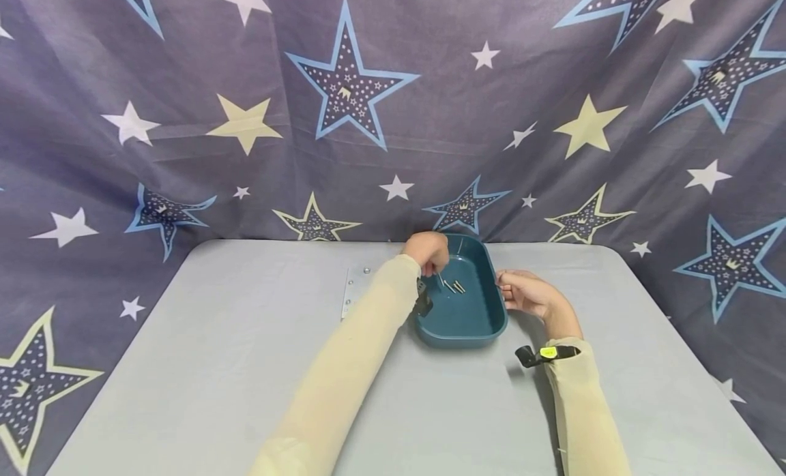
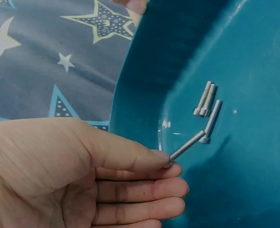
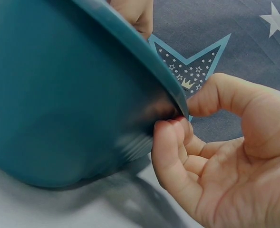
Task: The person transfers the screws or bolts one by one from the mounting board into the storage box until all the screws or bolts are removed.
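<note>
A teal plastic tray [image 1: 462,329] stands on the table. My left hand [image 1: 428,252] reaches over its left side and pinches a silver bolt [image 2: 186,147] by its head end between thumb and forefinger, the threaded shank slanting out. Three more bolts [image 2: 207,99] lie loose on the tray floor, two side by side, one close to the held bolt's tip. At the tray's right wall, my right hand [image 1: 524,292] grips the rim [image 3: 170,83] between thumb and fingers. In the right wrist view the tray's outer wall hides its inside.
Left of the tray, partly behind the left sleeve, lies a flat light plate [image 1: 351,288] with several small round fittings. The grey table [image 1: 202,367] meets a star-patterned cloth [image 1: 368,162] at the back. A black wrist device [image 1: 546,354] juts out beside the right forearm.
</note>
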